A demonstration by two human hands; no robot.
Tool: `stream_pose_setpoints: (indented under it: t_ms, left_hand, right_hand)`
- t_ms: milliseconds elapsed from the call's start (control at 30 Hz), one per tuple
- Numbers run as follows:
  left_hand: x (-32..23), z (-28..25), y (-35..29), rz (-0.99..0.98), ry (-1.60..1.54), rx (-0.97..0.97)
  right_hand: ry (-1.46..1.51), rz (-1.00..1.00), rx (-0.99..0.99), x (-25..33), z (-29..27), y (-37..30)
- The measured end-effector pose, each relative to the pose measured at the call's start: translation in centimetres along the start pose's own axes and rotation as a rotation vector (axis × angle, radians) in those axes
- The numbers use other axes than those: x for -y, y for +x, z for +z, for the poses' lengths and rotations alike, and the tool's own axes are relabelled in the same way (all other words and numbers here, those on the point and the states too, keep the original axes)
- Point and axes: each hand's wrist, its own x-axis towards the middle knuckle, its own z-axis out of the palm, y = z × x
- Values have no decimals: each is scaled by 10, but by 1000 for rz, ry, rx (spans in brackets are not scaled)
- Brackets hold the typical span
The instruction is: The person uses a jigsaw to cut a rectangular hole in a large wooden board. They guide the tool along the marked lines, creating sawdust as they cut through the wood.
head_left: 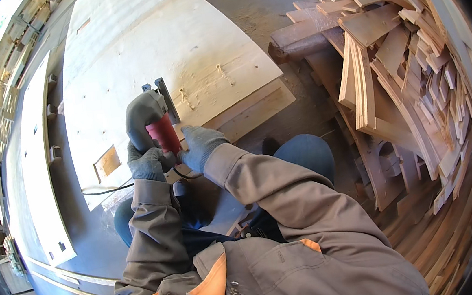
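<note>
A grey and red jigsaw is held over the near edge of a large pale plywood sheet, its metal base facing the wood. My left hand, in a grey knitted glove, is wrapped around its handle. On the other side of the red body, my gloved right hand is closed against the lower part of the tool. A dark cord trails off to the left. Just beyond the jigsaw, two rough splintered marks show in the sheet. I cannot see whether the blade touches the wood.
A rectangular cutout lies in the sheet left of the tool. To the right rises a big heap of wood offcuts. A long narrow board rests on blocks at the left. My bent knee is close to the sheet's near edge.
</note>
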Motion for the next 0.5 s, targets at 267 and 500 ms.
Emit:
stream_pose_setpoints:
  t_ms: [267,500]
  left_hand:
    - [-30,23,23,-1,131,-154]
    - [-52,-1,51,22,253,-32]
  right_hand:
    - [246,243,15,-41,33,60]
    - [499,172,66,-45,63,99]
